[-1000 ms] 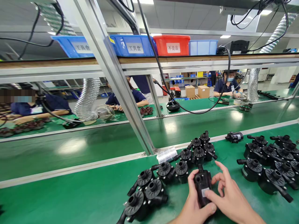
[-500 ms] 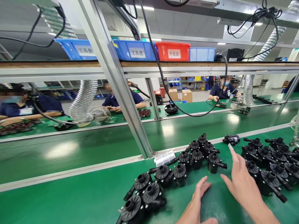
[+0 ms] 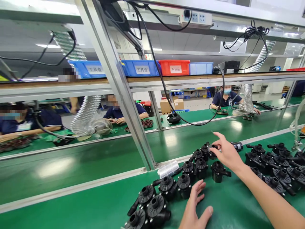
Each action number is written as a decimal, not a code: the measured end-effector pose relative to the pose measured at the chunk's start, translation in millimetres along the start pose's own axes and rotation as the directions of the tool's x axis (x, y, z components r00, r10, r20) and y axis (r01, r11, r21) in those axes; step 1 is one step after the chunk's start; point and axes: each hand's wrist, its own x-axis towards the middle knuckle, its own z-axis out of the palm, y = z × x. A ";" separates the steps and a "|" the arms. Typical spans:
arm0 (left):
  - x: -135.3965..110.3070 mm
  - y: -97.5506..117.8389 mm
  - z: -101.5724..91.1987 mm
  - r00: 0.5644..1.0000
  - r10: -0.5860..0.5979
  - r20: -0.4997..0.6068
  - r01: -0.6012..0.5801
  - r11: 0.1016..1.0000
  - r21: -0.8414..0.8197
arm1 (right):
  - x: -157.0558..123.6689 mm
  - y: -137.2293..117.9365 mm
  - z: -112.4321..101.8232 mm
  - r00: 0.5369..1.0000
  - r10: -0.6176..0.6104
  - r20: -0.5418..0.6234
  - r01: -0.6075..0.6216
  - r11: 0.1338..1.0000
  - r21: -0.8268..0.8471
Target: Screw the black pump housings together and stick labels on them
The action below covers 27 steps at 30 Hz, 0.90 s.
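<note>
My right hand [image 3: 227, 152] is stretched out ahead, thumb and fingertips narrowed and pinching the top of a black pump [image 3: 212, 154] at the far end of the cluster; a thin pale sliver shows at the index fingertip, and I can't tell what it is. My left hand [image 3: 194, 208] is spread wide with nothing in it, just above the bench [image 3: 233, 203], thumb well apart from the fingers. A second ago both hands were around one unit; now that standing pump [image 3: 217, 171] is upright on the bench, between my hands, nearer me than the right one and apart from both. I take that as one piece put down and its neighbour being taken in turn. The pump in my pinch hasn't visibly left its place among the others. Left of my left hand run more pumps [image 3: 156, 205], with a pale roll [image 3: 168, 169] beyond them. Just behind my right hand lies a labelled unit [image 3: 237, 146] on its side, and right of that arm sits another group of pumps [image 3: 281, 174].
</note>
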 end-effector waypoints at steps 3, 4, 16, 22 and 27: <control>-1.5 5.5 5.0 0.997 0.058 -0.045 -0.059 0.998 -0.021 | -36.4 -25.2 -13.7 0.987 -0.007 -0.163 0.026 0.994 0.111; -1.7 8.4 7.6 0.996 0.075 -0.045 -0.077 0.995 -0.055 | -47.9 -31.9 -13.9 0.989 0.032 -0.144 -0.004 0.982 0.190; -0.6 14.3 22.3 0.987 -0.113 0.118 0.162 0.783 -0.601 | -98.7 -15.9 28.4 0.950 0.231 0.211 -0.312 0.756 0.575; 1.3 21.9 21.3 0.994 -0.092 0.054 0.106 0.788 -0.606 | -109.6 -18.5 28.2 0.817 0.203 0.540 -0.542 0.592 0.597; 2.2 25.8 22.7 0.997 -0.080 0.021 0.076 0.788 -0.611 | -115.4 -21.2 29.7 0.827 0.147 0.542 -0.468 0.714 0.520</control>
